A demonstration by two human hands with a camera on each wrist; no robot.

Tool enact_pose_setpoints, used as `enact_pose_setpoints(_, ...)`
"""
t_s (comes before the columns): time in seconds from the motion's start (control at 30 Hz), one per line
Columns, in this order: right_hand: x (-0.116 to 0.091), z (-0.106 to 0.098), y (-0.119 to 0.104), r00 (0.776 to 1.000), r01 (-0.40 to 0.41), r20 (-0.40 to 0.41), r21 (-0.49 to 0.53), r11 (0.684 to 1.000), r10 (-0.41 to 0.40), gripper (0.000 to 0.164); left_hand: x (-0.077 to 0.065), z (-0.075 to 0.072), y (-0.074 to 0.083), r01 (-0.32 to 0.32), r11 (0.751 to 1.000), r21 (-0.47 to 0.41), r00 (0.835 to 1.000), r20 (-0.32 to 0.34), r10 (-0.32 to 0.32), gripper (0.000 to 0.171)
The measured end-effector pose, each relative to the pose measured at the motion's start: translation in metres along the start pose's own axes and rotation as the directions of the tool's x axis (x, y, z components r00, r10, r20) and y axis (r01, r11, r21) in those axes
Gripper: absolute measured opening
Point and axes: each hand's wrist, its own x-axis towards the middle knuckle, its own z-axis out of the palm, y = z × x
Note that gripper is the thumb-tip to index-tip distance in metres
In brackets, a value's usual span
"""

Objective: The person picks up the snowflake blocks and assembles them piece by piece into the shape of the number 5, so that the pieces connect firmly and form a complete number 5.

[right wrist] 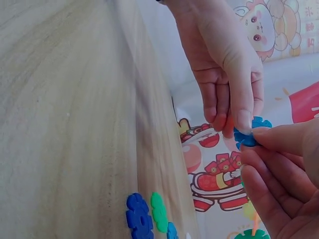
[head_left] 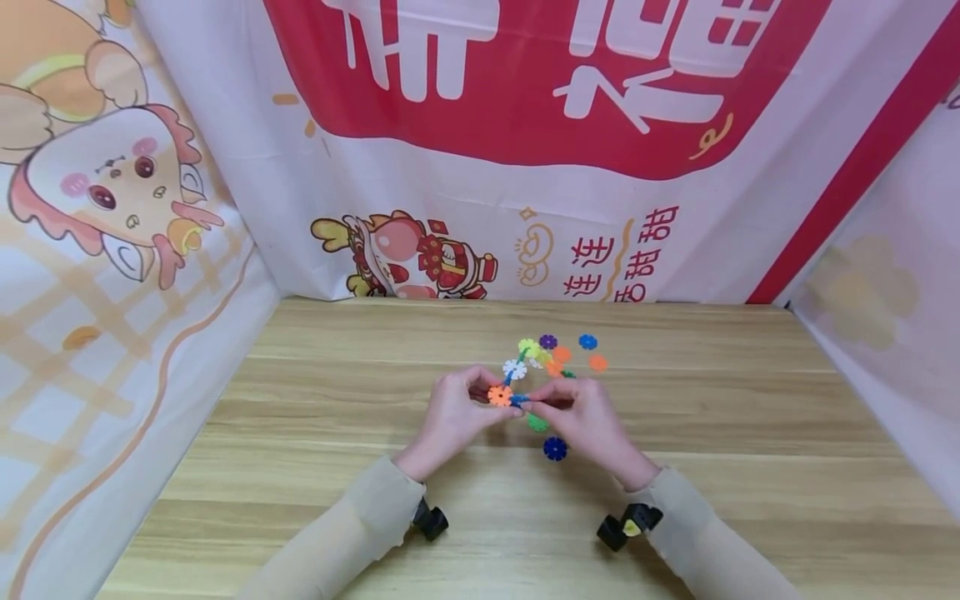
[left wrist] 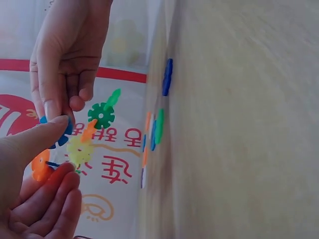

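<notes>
Both hands meet at a blue notched plastic disc (right wrist: 251,132), each pinching it between thumb and fingers. My left hand (head_left: 459,410) comes in from the left, with an orange disc (head_left: 500,395) at its fingertips. From the other side, my right hand (head_left: 583,414) grips the blue disc's edge. The orange disc belongs to a linked chain of discs curving away beyond the hands: a white disc (head_left: 514,369), a yellow disc (head_left: 528,347), and a dark green disc (left wrist: 101,115) with a light green disc (left wrist: 113,98) slotted into it. Fingers hide part of the joint.
Loose discs lie on the wooden table (head_left: 300,467): a dark blue one (head_left: 555,448) and a green one (head_left: 537,422) near the right hand, and a purple one (head_left: 548,342), a blue one (head_left: 588,342) and an orange one (head_left: 597,362) farther back. Printed cloth (head_left: 420,167) walls the table.
</notes>
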Motion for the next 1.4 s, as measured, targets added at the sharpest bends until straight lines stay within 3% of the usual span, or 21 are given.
enact_pose_setpoints(0.33, 0.0, -0.006, 0.002, 1.0, 0.021, -0.003, -0.022, 1.0, -0.021, 0.008, 0.001, -0.007, -0.003, 0.009, 0.998, -0.058, 0.994, 0.112, -0.003, 0.032)
enact_pose_setpoints(0.6, 0.0, -0.009, 0.0, 1.0, -0.017, -0.001, -0.012, 1.0, 0.017, 0.007, 0.001, -0.006, -0.002, -0.033, 0.999, -0.034, 0.996, 0.083, 0.036, 0.029)
enact_pose_setpoints(0.97, 0.001, -0.012, 0.002, 1.0, 0.006, 0.018, -0.018, 1.0, -0.006, 0.007, -0.002, -0.001, -0.005, -0.033, 0.997, -0.069, 0.997, 0.063, 0.038, 0.029)
enact_pose_setpoints(1.4, 0.001, -0.013, 0.003, 0.999, 0.015, 0.046, -0.027, 1.0, -0.014, 0.01, -0.003, 0.001, -0.008, -0.086, 0.996, -0.028, 0.995, 0.055, 0.087, 0.028)
